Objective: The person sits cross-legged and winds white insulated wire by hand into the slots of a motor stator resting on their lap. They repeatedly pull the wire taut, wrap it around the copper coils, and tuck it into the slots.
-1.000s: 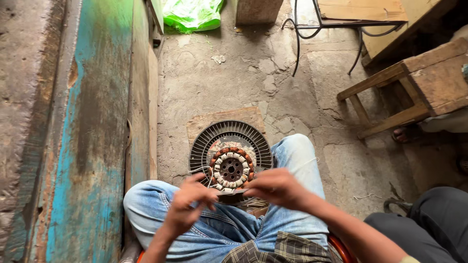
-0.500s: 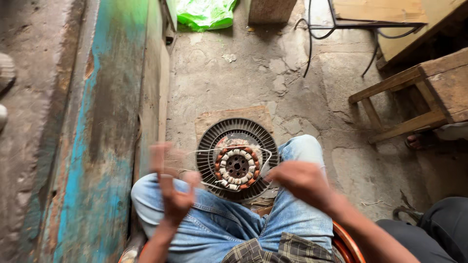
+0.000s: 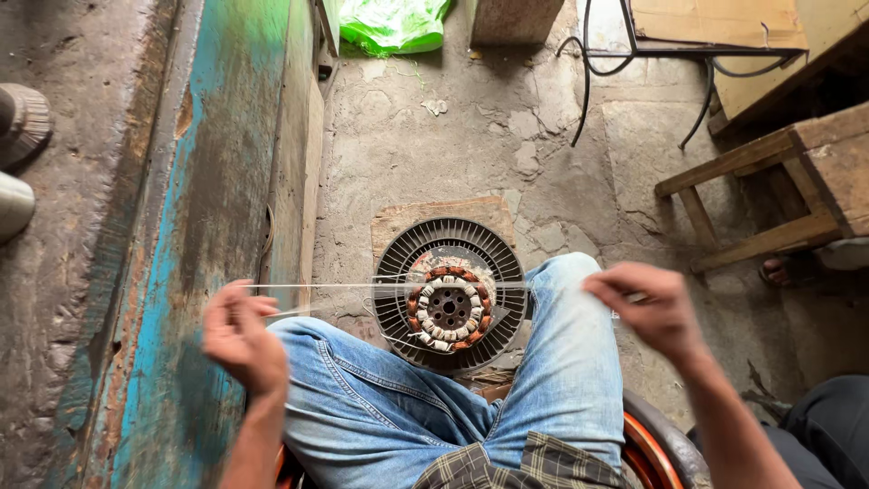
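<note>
Left of frame: blue-painted wall (image 3: 195, 235) runs top to bottom, close beside the left hand (image 3: 243, 337), so little room on that side. Left hand fingers pinched narrow on the end of a thin pale cord (image 3: 389, 286); it's motion-blurred, exact grip hard to read. The cord's long axis lies horizontal across mid-frame, taut, spanning hand to hand and passing over the stator (image 3: 450, 308) without clearly touching it. A second strand angles down from the left hand toward the stator. Stator sits inside a round finned housing (image 3: 398, 272) on a wood block (image 3: 434, 215) on the floor, centre frame, between the knees (image 3: 566, 326) and just beyond them. Both hands are about equally far from it, one each side. Right hand (image 3: 650, 306) fingers closed on the cord's other end, above the right knee. Right of frame: wooden stool (image 3: 778, 181), well apart; bare concrete floor (image 3: 543, 136) above the housing.
</note>
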